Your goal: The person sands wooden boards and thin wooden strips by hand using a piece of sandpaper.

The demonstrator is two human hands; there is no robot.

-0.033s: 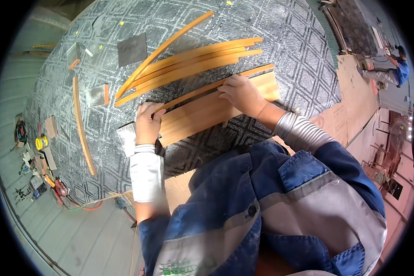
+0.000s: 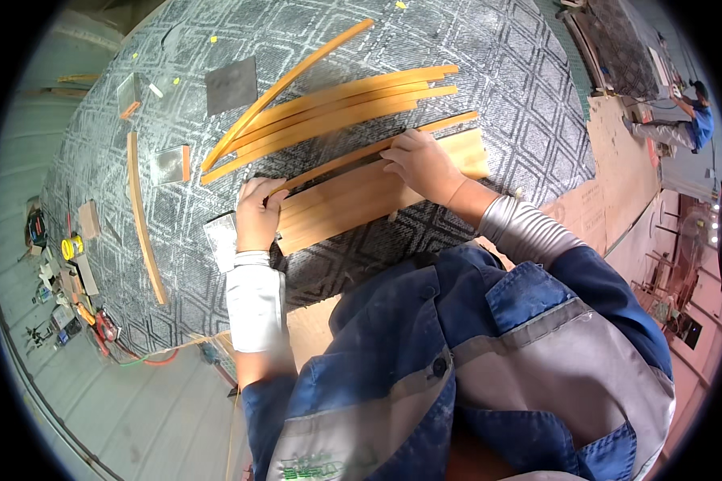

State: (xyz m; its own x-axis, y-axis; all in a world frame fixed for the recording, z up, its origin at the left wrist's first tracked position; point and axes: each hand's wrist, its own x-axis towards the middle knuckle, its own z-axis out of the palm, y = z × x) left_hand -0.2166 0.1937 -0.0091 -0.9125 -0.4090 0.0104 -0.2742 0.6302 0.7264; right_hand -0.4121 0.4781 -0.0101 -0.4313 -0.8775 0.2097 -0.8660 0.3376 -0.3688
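A thin wooden strip (image 2: 341,164) lies along the far edge of a wide pale board or row of strips (image 2: 341,208) on the patterned carpet. My left hand (image 2: 258,215) is closed around the strip's left end, thumb on the near side. My right hand (image 2: 422,164) grips the same strip right of its middle, fingers bent over it, the palm above the wide board. Beyond them lie several orange-brown wooden strips (image 2: 337,96), with one strip (image 2: 297,84) slanting across their left ends. By my left wrist is a flat block with a silvery face (image 2: 221,236).
The carpet (image 2: 521,136) covers a large work surface. On its left are a lone wooden strip (image 2: 143,216), a dark square sheet (image 2: 231,86), two orange-edged blocks (image 2: 170,166) and a yellow tape roll (image 2: 72,248). Tools crowd the left edge. A person in blue (image 2: 698,120) works far right.
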